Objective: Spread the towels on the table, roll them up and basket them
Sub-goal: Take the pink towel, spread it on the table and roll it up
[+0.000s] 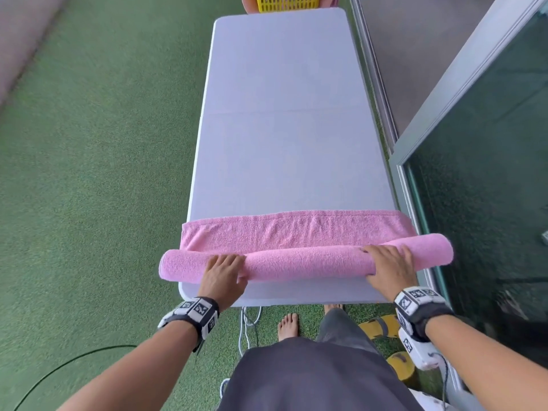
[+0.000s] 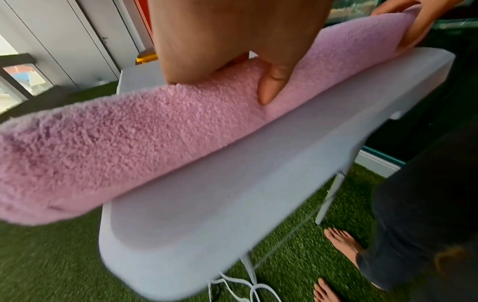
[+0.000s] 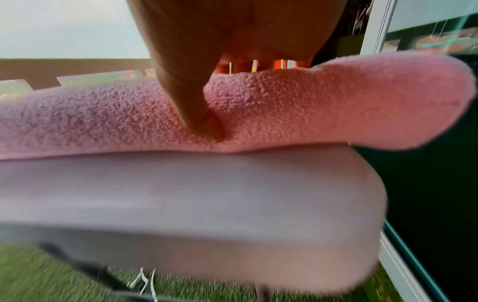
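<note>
Roll evenly: advance both hands together, keep equal downward pressure, tuck thumbs under so the towel (image 1: 305, 259) stays tight and straight across the surface (image 1: 284, 114). Watch the overhanging ends; likely to sag loose. Left hand (image 1: 224, 272) curled over the roll left of centre, thumb pressed into the near side; right hand (image 1: 390, 266) clamped likewise near the right end. Roll lying at the near edge, between and beyond both grips, a flat strip left ahead. Basket (image 1: 287, 2) well apart, past the far end.
</note>
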